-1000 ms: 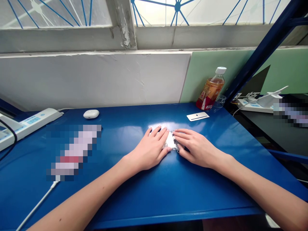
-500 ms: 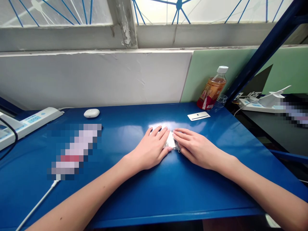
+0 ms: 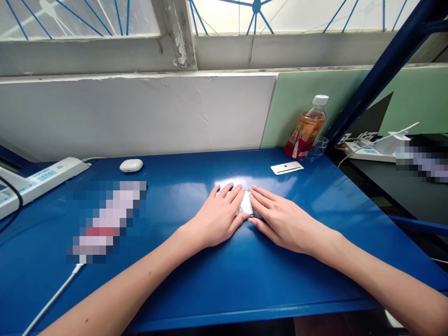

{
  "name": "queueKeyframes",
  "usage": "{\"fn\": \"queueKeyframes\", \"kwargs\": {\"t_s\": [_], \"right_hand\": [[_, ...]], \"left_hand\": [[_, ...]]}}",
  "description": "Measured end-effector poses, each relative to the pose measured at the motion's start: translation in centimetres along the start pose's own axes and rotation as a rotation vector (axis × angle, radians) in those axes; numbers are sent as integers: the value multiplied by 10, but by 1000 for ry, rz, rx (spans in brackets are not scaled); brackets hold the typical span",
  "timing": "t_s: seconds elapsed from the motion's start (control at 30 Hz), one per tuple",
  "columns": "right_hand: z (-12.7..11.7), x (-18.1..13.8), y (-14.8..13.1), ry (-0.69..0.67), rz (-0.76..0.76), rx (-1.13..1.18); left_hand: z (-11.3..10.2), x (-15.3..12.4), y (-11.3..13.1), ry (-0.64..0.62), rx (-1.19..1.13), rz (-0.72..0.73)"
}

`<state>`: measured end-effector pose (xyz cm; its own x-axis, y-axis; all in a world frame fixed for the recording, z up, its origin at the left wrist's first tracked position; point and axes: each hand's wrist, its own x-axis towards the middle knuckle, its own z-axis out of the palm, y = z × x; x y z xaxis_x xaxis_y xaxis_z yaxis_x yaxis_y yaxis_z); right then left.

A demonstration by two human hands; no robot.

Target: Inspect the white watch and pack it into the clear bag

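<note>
My left hand [image 3: 221, 214] lies palm down on the blue table [image 3: 196, 284], fingers stretched out over the left part of a small clear plastic packet with a white piece in it [image 3: 246, 203]. From the other side, my right hand [image 3: 280, 219] rests flat with straight fingers over the packet's right part. Only a narrow strip of the packet shows between the hands; the rest is hidden under them, so its exact kind is unclear. A white card with a dark stripe [image 3: 287, 168] lies beyond my right hand.
A drink bottle [image 3: 306, 128] stands at the back right by a clear cup [image 3: 319, 145]. At left lie a white earbud case [image 3: 131, 165], a power strip [image 3: 44, 179] and a blurred-out device [image 3: 110, 217] with a white cable [image 3: 52, 296]. A blue post [image 3: 371, 79] slants up at right.
My right hand has slid slightly left and flattened further over the packet, its thumb now close to my left thumb. My left hand stays in place; the view has shifted a little.
</note>
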<state>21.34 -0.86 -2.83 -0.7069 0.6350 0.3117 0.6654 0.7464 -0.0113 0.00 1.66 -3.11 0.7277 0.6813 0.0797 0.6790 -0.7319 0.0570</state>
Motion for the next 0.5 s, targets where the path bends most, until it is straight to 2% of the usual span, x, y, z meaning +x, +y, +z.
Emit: {"fn": "queueKeyframes", "kwargs": {"t_s": [0.2,0.4,0.5], "right_hand": [[0,-2,1,-32,23,103],[-2,2,8,10,72,243],[-3,3,16,30,90,233]], "left_hand": [[-1,0,0,7,-1,0],[1,0,-2,0,-15,-4],[1,0,-3,-3,-33,-27]]}}
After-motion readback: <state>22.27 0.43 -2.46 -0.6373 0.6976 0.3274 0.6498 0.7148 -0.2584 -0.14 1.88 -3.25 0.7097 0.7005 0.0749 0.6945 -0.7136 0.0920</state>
